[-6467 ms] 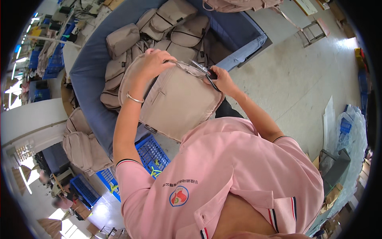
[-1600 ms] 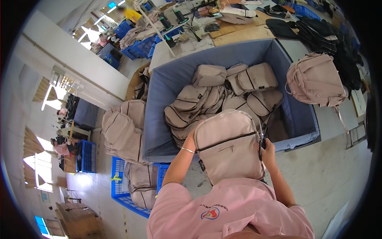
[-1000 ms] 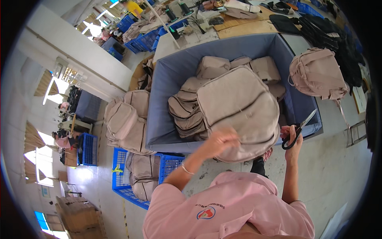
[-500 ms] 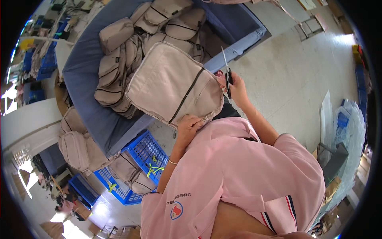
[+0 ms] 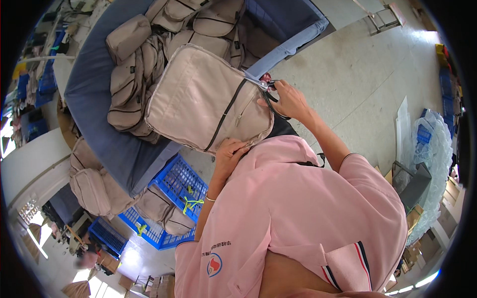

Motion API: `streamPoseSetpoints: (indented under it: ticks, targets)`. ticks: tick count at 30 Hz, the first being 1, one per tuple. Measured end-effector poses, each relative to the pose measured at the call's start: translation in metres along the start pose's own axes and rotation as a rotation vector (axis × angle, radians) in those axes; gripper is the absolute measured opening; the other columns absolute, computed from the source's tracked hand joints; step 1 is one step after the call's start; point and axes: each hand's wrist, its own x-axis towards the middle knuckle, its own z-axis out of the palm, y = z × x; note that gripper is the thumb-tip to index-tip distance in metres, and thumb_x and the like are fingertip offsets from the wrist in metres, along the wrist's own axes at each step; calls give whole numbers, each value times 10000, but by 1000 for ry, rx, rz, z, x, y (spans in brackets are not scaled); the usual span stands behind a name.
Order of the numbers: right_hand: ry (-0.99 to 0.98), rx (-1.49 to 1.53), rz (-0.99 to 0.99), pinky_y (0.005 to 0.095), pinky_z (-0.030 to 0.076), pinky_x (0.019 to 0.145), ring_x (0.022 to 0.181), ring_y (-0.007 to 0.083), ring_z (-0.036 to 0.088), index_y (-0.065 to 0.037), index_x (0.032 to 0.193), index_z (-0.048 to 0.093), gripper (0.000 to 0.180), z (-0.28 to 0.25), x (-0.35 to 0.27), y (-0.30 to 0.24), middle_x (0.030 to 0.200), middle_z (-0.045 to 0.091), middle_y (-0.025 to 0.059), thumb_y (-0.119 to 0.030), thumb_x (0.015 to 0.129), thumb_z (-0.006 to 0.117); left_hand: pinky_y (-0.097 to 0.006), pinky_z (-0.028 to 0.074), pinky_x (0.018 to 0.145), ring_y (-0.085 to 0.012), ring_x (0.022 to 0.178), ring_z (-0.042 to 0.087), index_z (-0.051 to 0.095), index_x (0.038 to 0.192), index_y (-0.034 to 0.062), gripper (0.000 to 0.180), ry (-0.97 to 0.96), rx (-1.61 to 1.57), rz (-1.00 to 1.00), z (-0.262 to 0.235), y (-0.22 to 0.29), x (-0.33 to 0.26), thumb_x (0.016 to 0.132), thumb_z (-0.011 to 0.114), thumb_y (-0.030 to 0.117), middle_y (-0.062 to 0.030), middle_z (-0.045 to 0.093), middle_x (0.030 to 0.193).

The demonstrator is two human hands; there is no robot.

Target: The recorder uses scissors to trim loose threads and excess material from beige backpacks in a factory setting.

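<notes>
Left hand (image 5: pixel 229 155) grips the backpack's (image 5: pixel 206 99) near edge; right hand (image 5: pixel 288 99) clamps scissors (image 5: pixel 263 87) at its corner. A slip could nick the fabric.

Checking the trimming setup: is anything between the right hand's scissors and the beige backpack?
Nothing visible. The right hand holds the scissors right at the backpack edge; the left hand grips its lower edge.

Bright, even indoor light, soft shadows. Window glare blows out lower left. Heavy fisheye bend, black vignette at rim. Centre sharp, far edges smeared and blurry.
</notes>
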Motion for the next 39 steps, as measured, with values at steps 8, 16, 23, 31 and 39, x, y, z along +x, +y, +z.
streamPoseSetpoints:
  ticks: [8, 16, 23, 31, 39]
  targets:
    - [-35, 385, 225, 388, 484, 655, 699, 298, 603, 16, 926, 582, 611, 11, 50, -29, 792, 629, 147, -532, 759, 796, -333, 488, 760, -239, 885, 619, 738, 946, 38, 141, -113, 142, -80, -17, 15, 18, 837, 716, 124, -78, 658, 859]
    - [113, 992, 91, 278, 421, 582, 651, 91, 499, -25, 887, 556, 371, 39, 83, -27, 744, 595, 14, -175, 740, 862, -477, 374, 1053, -338, 1180, 521, 656, 1210, 84, 322, 420, 631, 578, -94, 66, 201, 912, 625, 201, -114, 587, 1280]
    - [-2, 1371, 92, 230, 431, 601, 705, 66, 571, -29, 891, 602, 305, 45, 96, -10, 808, 634, -22, -139, 752, 851, -380, 252, 1110, -184, 1026, 576, 738, 944, 122, 222, -386, 707, 229, -119, 74, 275, 837, 710, 314, 0, 657, 963]
    - [-98, 431, 104, 403, 445, 640, 728, 278, 609, 26, 869, 586, 616, 11, 51, 20, 795, 597, 154, -574, 812, 714, -316, 301, 994, -190, 905, 549, 736, 801, 120, 235, -380, 566, 193, -118, 67, 277, 777, 734, 354, -1, 641, 795]
    - [-187, 125, -10, 479, 508, 724, 859, 389, 654, 16, 833, 586, 730, 0, 32, 20, 888, 645, 225, -710, 785, 645, -310, 294, 1000, -161, 909, 543, 724, 800, 115, 237, -396, 530, 207, -119, 71, 273, 806, 724, 352, 8, 653, 806]
